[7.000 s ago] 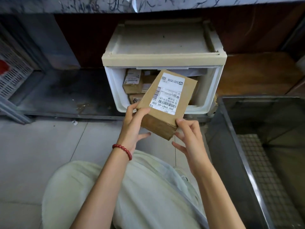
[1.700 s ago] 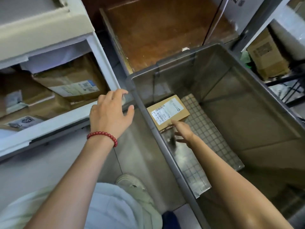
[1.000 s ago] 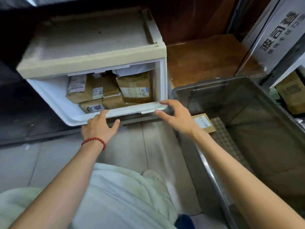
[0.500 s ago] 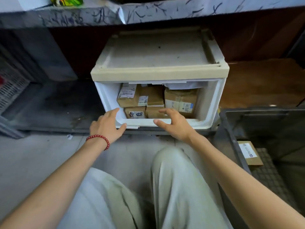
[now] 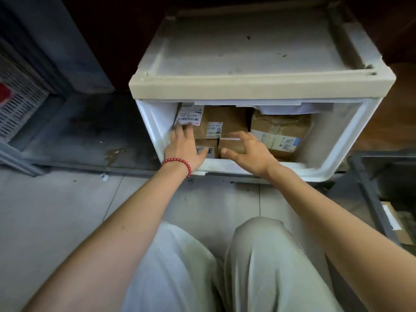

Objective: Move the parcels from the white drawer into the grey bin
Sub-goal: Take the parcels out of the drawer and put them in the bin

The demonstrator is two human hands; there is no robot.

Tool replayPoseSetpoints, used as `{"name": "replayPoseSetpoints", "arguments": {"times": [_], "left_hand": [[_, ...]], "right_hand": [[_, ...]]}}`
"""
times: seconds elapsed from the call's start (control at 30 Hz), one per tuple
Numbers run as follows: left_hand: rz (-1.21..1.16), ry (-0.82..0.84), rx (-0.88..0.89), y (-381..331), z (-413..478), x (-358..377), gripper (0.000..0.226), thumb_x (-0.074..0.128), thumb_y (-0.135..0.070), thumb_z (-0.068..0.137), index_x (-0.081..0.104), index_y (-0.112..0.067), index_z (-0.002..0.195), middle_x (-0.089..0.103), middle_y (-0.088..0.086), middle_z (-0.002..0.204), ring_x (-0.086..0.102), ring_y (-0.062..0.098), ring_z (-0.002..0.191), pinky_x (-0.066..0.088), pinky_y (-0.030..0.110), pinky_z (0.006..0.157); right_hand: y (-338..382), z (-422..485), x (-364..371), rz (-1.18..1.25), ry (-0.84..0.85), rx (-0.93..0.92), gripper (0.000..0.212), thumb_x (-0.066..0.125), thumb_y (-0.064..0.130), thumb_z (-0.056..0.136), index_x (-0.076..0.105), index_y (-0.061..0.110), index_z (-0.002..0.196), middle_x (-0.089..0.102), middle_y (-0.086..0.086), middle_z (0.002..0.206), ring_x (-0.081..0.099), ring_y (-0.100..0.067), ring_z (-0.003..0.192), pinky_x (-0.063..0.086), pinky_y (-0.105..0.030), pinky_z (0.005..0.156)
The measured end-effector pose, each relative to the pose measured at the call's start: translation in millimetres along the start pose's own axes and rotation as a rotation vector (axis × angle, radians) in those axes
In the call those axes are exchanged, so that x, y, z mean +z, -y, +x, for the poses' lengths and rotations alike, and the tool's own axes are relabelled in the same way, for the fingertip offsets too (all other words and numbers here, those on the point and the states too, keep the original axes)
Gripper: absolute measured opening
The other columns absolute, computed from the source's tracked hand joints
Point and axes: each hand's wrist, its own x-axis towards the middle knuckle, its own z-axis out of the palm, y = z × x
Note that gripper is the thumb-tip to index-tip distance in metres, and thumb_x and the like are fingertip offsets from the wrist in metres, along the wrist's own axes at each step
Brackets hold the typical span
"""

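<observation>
The left hand [image 5: 183, 149], fingers straight, is touching a labelled parcel [image 5: 191, 115] in the white drawer [image 5: 155, 122]; beside it the right hand [image 5: 249, 153] is hovering open over a brown parcel [image 5: 231, 144], with the grey bin [image 5: 369, 199] farther right.

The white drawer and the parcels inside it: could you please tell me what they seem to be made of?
The white drawer looks like moulded plastic: smooth, rounded rim, slight sheen. The parcels look like brown cardboard, matte and creased, bearing white printed paper labels.
</observation>
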Motion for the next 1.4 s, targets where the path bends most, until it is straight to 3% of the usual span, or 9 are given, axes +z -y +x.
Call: {"name": "replayPoseSetpoints", "arguments": {"times": [0.17,0.27,0.47,0.63,0.9,1.1,1.17,1.27,1.4], "left_hand": [[0.074,-0.089,-0.071,-12,37,3,0.073,0.046,-0.056,0.09,0.027,-0.012,0.145,0.016,0.028,0.151,0.012,0.042,0.14,0.024,0.047,0.113],[0.01,-0.097,-0.162,-22,51,3,0.076,0.047,-0.057,0.089,0.024,-0.009,0.144,0.035,0.027,0.141,0.031,0.042,0.13,0.031,0.045,0.107],[-0.081,-0.065,-0.299,-34,50,-1,0.086,0.067,-0.06,0.073,0.033,-0.014,0.136,0.033,0.023,0.135,0.038,0.041,0.122,0.04,0.044,0.1],[-0.395,-0.052,-0.285,-32,24,2,0.089,0.083,-0.042,0.058,0.035,-0.012,0.127,0.04,0.017,0.127,0.043,0.036,0.117,0.047,0.041,0.092],[-0.564,-0.019,0.003,-7,-61,-22,0.08,0.086,-0.038,0.049,0.03,-0.028,0.105,0.046,-0.01,0.099,0.052,0.008,0.085,0.037,0.019,0.056],[-0.81,0.01,0.107,9,-131,-46,0.089,0.084,-0.042,0.045,0.029,-0.036,0.114,0.04,-0.029,0.108,0.046,-0.011,0.097,0.037,-0.003,0.062],[-0.944,-0.013,0.056,10,-151,-51,0.087,0.082,-0.041,0.043,0.031,-0.036,0.114,0.044,-0.025,0.111,0.05,-0.005,0.1,0.04,-0.001,0.067],[-1.037,-0.055,0.054,7,-171,-55,0.087,0.082,-0.038,0.046,0.032,-0.034,0.117,0.042,-0.01,0.122,0.051,0.009,0.112,0.046,0.02,0.089],[-1.158,-0.085,-0.041,11,-181,-58,0.08,0.088,-0.029,0.058,0.034,-0.032,0.116,0.042,-0.006,0.127,0.051,0.016,0.117,0.049,0.033,0.094]], "right_hand": [[-21,12,0,0.022,-0.015,0.033,0.057,0.059,0.044,0.092,0.042,0.02,0.14,0.046,-0.007,0.138,0.05,-0.024,0.121,0.04,-0.033,0.099],[-32,10,1,0.056,-0.029,0.053,0.057,0.059,0.044,0.092,0.042,0.021,0.141,0.044,-0.007,0.141,0.048,-0.023,0.124,0.037,-0.028,0.098],[-39,5,2,0.097,-0.019,0.101,0.054,0.059,0.04,0.093,0.042,0.021,0.141,0.042,-0.006,0.145,0.046,-0.023,0.128,0.036,-0.025,0.095],[-33,-7,-9,0.097,-0.017,0.079,0.053,0.06,0.037,0.093,0.043,0.021,0.14,0.041,-0.007,0.145,0.048,-0.024,0.125,0.034,-0.023,0.094],[-16,-46,-36,0.115,0.088,0.152,0.075,0.064,0.042,0.089,0.029,0.013,0.148,0.04,-0.007,0.149,0.043,-0.023,0.133,0.034,-0.031,0.108],[8,-90,-40,0.379,0.03,0.163,0.066,0.063,0.044,0.089,0.036,0.018,0.144,0.053,0.0,0.138,0.055,-0.017,0.119,0.05,-0.038,0.097],[12,-110,-37,0.382,0.05,0.115,0.058,0.063,0.041,0.09,0.043,0.021,0.139,0.056,0.004,0.132,0.057,-0.011,0.111,0.055,-0.031,0.085],[10,-138,-32,0.484,0.046,0.099,0.062,0.069,0.038,0.086,0.042,0.019,0.138,0.056,0.004,0.128,0.058,-0.014,0.114,0.057,-0.029,0.078],[1,-162,-28,0.641,0.086,0.093,0.053,0.069,0.035,0.085,0.043,0.032,0.131,0.059,0.004,0.123,0.065,-0.011,0.103,0.057,-0.028,0.077]]}}
